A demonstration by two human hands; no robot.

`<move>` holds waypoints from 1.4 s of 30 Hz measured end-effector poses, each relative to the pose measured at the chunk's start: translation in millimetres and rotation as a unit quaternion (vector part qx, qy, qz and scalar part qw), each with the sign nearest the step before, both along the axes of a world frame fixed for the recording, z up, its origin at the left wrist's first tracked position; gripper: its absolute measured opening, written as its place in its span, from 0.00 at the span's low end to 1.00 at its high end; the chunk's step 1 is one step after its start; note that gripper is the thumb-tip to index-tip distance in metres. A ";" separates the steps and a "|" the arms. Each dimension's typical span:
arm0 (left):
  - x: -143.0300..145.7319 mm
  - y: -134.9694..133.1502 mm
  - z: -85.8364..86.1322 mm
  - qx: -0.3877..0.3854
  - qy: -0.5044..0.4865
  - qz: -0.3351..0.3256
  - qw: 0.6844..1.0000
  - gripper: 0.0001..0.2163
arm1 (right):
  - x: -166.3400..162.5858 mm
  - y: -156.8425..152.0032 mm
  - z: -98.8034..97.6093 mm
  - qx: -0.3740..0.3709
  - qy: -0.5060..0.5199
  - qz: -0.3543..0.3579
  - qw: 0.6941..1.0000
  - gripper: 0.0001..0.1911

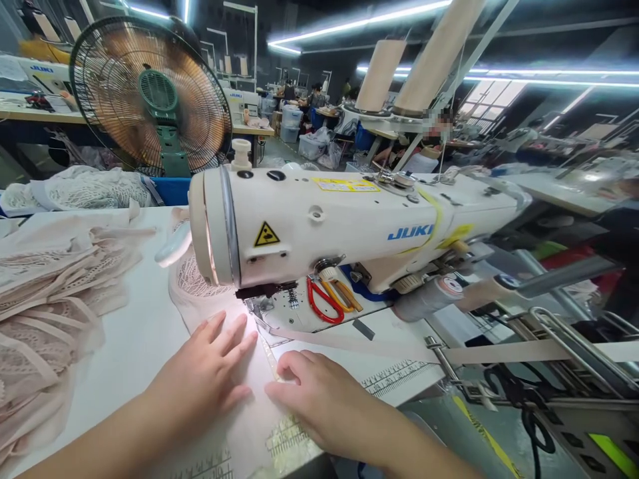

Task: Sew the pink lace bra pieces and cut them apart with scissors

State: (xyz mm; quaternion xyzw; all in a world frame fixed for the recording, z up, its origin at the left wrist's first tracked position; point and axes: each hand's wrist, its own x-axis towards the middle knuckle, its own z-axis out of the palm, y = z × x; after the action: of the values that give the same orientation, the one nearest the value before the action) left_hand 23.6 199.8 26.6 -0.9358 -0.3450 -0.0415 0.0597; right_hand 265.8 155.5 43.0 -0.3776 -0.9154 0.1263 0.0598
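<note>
My left hand (217, 362) lies with spread fingers on pale pink fabric (200, 309), pressing it against the table just in front of the sewing machine (299, 219). The fabric has a lace part beneath the machine head. My right hand (314, 392) pinches the fabric's edge between thumb and forefinger, a little to the right of the left hand. A pale elastic band (349, 342) runs from the right into the presser foot area. The needle itself is hidden behind the machine head's dark lower edge.
Pink lace garments (54, 313) are heaped at the left. A large fan (154, 100) stands behind. Red-handled snips (324, 303) lie on the machine bed. Thread cones (382, 76) rise above the machine, and a metal tape guide (554, 339) sits at the right.
</note>
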 end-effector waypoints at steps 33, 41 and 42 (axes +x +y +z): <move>-7.5 2.8 10.7 0.026 -0.153 -0.198 0.968 0.12 | -13.4 22.5 15.3 0.004 -0.097 -0.023 0.995 0.10; -15.9 14.8 8.4 0.005 -0.122 -0.184 0.975 0.13 | -24.2 35.1 18.0 -0.003 -0.108 -0.051 0.993 0.16; -16.6 16.0 9.6 -0.004 -0.121 -0.177 0.977 0.13 | -26.0 36.5 20.0 -0.012 -0.116 -0.055 0.992 0.16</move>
State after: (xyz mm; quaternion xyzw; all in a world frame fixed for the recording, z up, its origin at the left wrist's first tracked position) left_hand 7.1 215.8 36.2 -0.9703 -0.1787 -0.1629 0.0054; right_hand 239.7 192.1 63.0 -0.4403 -0.8923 0.0892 -0.0441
